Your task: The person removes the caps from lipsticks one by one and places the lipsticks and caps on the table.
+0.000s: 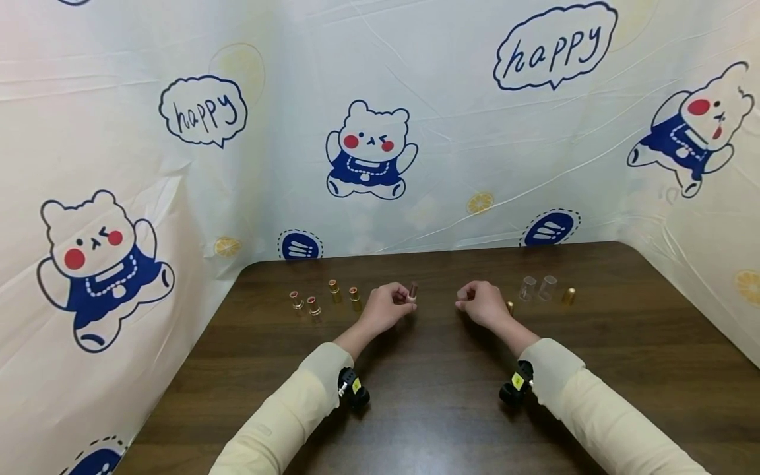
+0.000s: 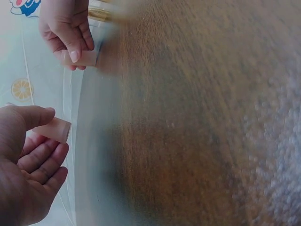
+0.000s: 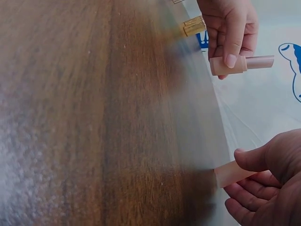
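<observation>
My left hand [image 1: 382, 309] pinches an uncapped pink lipstick [image 3: 229, 65] between thumb and fingers. Its mauve-brown bullet [image 3: 261, 62] stands out of the tube, pointing up in the head view. A short way to the right, my right hand [image 1: 485, 305] pinches a pale pink lipstick cap [image 3: 233, 174]; in the head view the fingers mostly hide it. Both hands are above the dark table, with a gap between them. In the left wrist view the lipstick's pink base [image 2: 56, 129] shows, while its bullet is hidden.
Several gold lipsticks [image 1: 313, 306] with reddish tops stand left of my left hand. Right of my right hand stand two clear caps [image 1: 528, 289] and a gold piece [image 1: 569, 296]; another gold piece [image 1: 510, 307] is partly behind that hand. A printed curtain [image 1: 451, 165] surrounds the wooden table [image 1: 415, 409].
</observation>
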The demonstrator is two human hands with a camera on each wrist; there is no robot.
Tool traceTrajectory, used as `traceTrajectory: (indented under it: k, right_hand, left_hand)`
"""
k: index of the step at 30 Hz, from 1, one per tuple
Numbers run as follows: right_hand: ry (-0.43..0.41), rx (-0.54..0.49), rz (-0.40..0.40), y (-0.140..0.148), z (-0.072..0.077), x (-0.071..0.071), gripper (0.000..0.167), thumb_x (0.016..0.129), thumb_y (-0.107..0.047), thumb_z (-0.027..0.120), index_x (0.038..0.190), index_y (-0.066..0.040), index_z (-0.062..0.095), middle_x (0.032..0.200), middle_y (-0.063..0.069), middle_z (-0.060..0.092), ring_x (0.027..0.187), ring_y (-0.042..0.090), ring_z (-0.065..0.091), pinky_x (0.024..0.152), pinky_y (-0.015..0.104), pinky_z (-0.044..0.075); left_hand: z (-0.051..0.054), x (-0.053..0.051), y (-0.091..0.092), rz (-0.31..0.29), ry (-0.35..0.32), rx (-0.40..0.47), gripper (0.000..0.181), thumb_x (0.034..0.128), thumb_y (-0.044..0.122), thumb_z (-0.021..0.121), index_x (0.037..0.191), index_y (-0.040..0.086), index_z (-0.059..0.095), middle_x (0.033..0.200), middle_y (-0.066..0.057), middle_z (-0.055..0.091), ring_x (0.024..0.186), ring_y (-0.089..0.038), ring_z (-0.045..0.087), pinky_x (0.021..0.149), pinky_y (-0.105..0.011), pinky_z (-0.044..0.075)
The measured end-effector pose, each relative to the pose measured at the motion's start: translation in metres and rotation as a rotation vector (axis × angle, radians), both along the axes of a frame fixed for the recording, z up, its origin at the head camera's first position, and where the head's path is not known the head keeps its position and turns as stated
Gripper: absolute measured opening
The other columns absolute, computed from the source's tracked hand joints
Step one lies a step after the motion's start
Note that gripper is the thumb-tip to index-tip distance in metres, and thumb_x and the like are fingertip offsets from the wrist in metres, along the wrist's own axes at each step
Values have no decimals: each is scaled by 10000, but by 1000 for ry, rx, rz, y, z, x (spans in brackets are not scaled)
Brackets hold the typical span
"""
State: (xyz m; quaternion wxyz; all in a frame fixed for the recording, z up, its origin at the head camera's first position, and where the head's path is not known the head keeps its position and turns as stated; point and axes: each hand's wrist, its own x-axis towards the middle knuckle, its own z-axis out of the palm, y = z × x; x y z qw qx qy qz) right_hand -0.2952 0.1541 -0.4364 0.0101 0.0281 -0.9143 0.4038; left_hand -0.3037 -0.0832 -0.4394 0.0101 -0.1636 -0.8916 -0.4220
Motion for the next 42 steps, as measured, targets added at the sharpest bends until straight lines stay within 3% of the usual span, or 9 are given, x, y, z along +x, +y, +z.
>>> traceTrajectory:
  k: [17,35,42]
  right_hand:
    - [-3,27,-9,0,-2,0,189,887,-96,711,1029,22,668,1028,150,653,915,265,588,833,439,480]
    - [0,19,-13,0,-4,-1,191,878,-99,721,1015,22,667,998,139,652,876,255,577,811,430,482]
    - [20,18,-9,0,-3,0,148,869,-94,728,924,1,630,919,109,614,827,250,549,762,400,463]
  left_hand:
    - [-3,-3,0,1,3,-12,116,876,156,742,938,93,666,875,9,659,807,-133,611,732,-325,505]
    - [-9,-7,-2,10,-13,-88,112,870,129,744,920,88,652,867,-5,638,802,-149,587,727,-325,490]
    - [-9,-7,-2,5,-6,-86,130,863,109,746,938,71,646,887,-21,649,829,-159,605,737,-330,498]
